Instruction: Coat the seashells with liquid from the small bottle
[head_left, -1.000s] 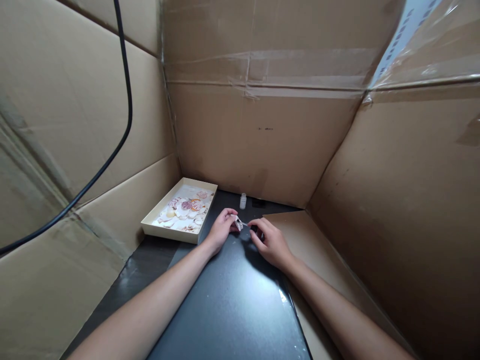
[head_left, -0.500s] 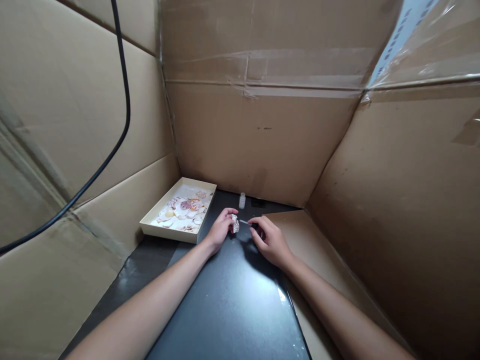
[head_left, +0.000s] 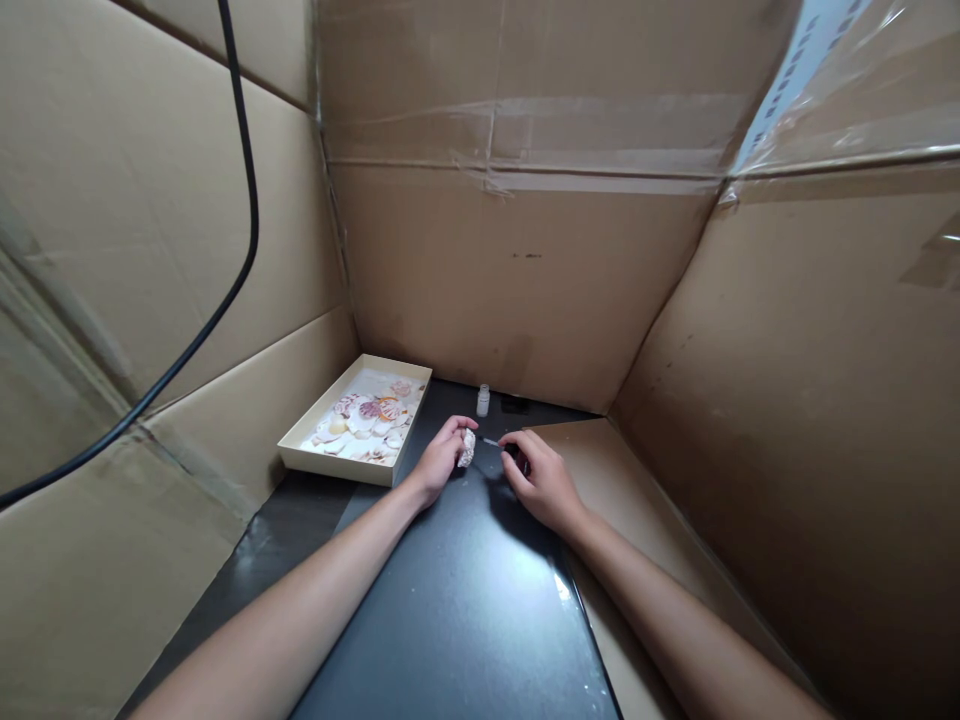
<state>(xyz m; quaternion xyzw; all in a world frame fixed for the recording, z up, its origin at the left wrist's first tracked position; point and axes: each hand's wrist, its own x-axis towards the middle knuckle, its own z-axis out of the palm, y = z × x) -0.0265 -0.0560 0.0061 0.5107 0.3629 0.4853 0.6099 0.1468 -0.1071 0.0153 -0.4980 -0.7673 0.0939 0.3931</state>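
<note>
My left hand (head_left: pixel 441 458) pinches a pale, rough-textured seashell (head_left: pixel 466 449) between thumb and fingers, just above the dark tabletop. Facing it from the right, my right hand (head_left: pixel 541 475) has its fingers curled round the dark handle of a small brush-like tool. The slim pale stem of the tool (head_left: pixel 491 442) points left at the shell, with a little gap between them; its exact tip is too small to make out. Beyond both hands a small whitish bottle (head_left: pixel 483 402) stands upright.
On the left, a cream box tray (head_left: pixel 335 468) holds several seashells. A flat black piece (head_left: pixel 515 405) lies right of the bottle. Cardboard walls (head_left: pixel 517 290) enclose the table (head_left: pixel 442 610), and a cardboard sheet (head_left: pixel 600 450) lies along its right. A black cable (head_left: pixel 251 200) hangs at left.
The seashell has turned slightly in my left hand. My right hand and its tool have shifted only a little; the tray and bottle stay in place.
</note>
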